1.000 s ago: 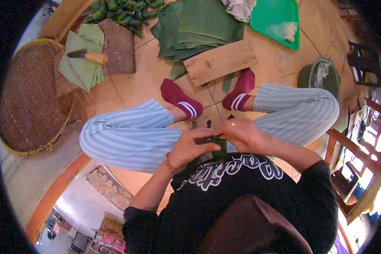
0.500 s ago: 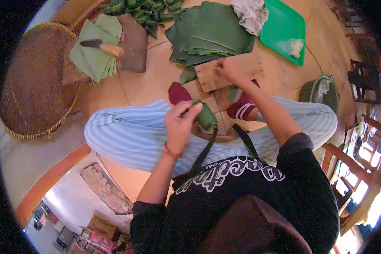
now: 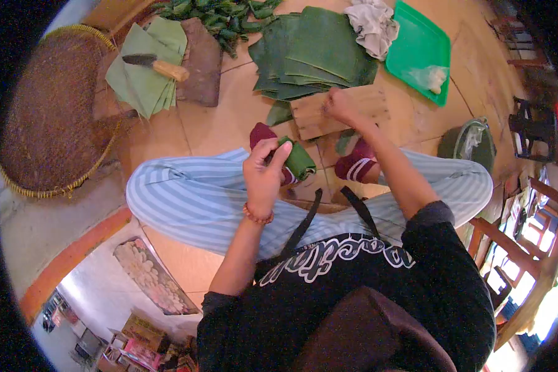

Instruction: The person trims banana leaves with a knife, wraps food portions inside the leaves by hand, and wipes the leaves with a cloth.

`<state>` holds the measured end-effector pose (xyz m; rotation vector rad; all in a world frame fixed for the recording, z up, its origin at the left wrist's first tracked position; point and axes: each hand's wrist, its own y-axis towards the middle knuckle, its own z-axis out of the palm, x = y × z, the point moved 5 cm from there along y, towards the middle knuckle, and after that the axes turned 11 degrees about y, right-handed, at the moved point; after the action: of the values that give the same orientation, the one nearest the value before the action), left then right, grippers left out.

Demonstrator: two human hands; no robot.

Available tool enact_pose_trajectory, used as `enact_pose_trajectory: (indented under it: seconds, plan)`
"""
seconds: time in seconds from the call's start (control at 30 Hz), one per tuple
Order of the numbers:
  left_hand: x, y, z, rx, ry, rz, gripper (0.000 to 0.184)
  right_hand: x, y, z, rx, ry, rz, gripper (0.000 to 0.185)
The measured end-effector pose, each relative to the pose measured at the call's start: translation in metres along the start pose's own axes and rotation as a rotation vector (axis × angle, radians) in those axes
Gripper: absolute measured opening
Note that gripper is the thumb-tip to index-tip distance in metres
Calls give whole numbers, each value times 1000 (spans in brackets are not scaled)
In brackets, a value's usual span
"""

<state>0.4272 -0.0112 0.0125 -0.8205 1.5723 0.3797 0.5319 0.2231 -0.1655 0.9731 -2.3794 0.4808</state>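
My left hand (image 3: 265,170) is closed around a rolled green leaf packet (image 3: 301,162), thumb on its top, above the floor between my feet. The packet's open end faces down and to the right, with folded leaf layers showing. My right hand (image 3: 340,106) is over a wooden board (image 3: 307,118), fingers drawn together. Whether they pinch anything is too small to tell. Just beyond the board lies a stack of flat green leaf sheets (image 3: 316,49). A smaller leaf piece (image 3: 279,113) sticks out beside the board.
A knife (image 3: 161,66) rests on paler leaf sheets (image 3: 133,87) at the left, beside a brown slab (image 3: 201,68). Further left is a large woven tray (image 3: 59,118). Leaf packets (image 3: 220,22), a crumpled cloth (image 3: 373,28), a green tray (image 3: 415,43) and a bucket (image 3: 465,142) surround the area.
The packet has turned in my left hand, so its end faces more to the right. My right hand stays over the board. The whole view has shifted slightly.
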Motion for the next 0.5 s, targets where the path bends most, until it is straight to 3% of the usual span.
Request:
enact_pose_trajectory:
  seconds: [0.1, 0.2, 0.3, 0.4, 0.5]
  plan:
    - [-2, 1, 4, 33, -55, -48, 11, -24, -9, 0, -99, 399, 114, 9]
    - [1, 2, 9, 36, -13, -4, 11, 13, -31, -37, 108, 674, 299, 9]
    - [-12, 2, 12, 72, 84, 41, 11, 62, -60, -67, 110, 828, 65, 16]
    - [-19, 2, 18, 45, 99, 181, 11, 125, -92, -101, 242, 1297, 176, 21]
    - [-22, 0, 21, 47, 156, 224, 10, 140, -105, -108, 238, 1326, 115, 16]
